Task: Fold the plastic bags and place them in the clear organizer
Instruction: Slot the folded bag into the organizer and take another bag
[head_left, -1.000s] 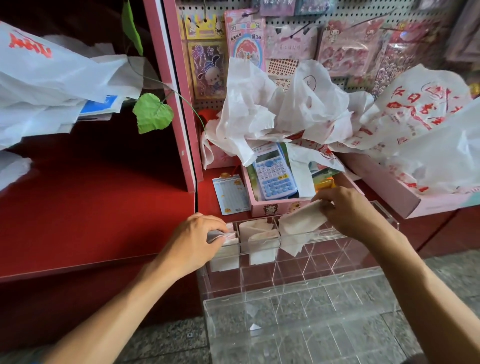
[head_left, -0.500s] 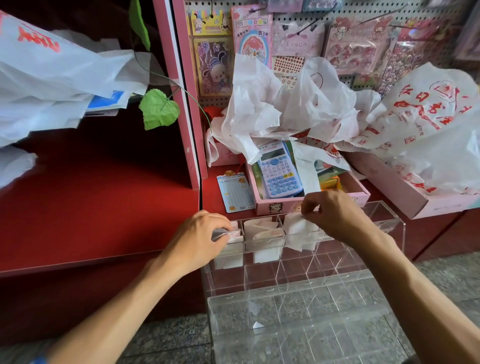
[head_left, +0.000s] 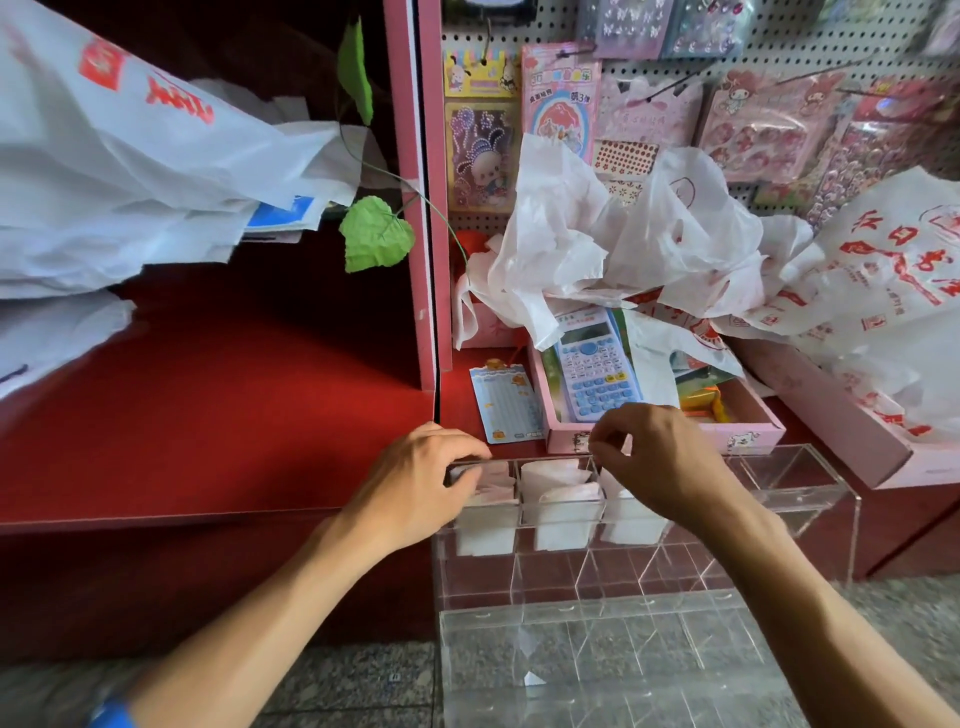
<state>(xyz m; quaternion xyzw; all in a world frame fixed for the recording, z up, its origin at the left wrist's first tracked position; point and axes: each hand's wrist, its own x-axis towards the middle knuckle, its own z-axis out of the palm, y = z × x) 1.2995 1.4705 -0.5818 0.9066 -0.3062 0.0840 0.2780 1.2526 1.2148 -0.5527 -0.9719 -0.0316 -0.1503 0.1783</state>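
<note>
The clear organizer (head_left: 795, 499) stands on the floor against the red counter, with a lower tier (head_left: 597, 665) in front. Folded white bags fill its first three top compartments: (head_left: 483, 535), (head_left: 563, 499), (head_left: 631, 522). My left hand (head_left: 415, 488) grips the organizer's top left corner, fingertips over the first compartment. My right hand (head_left: 660, 462) hovers over the third compartment with curled fingers touching the top of the folded bag there. A pile of crumpled white bags (head_left: 623, 249) lies behind, and red-printed bags (head_left: 883, 291) at the right.
A pink tray (head_left: 753, 434) holds a blue calculator (head_left: 592, 364) just behind the organizer. A card (head_left: 506, 402) lies beside it. More bags (head_left: 130, 171) hang over the red shelf (head_left: 208, 415) at left. A green leaf (head_left: 376, 234) dangles by the pink post.
My right hand has brought the folded bag down from above the organizer into the third top compartment. My left hand has stayed on the organizer's left corner.
</note>
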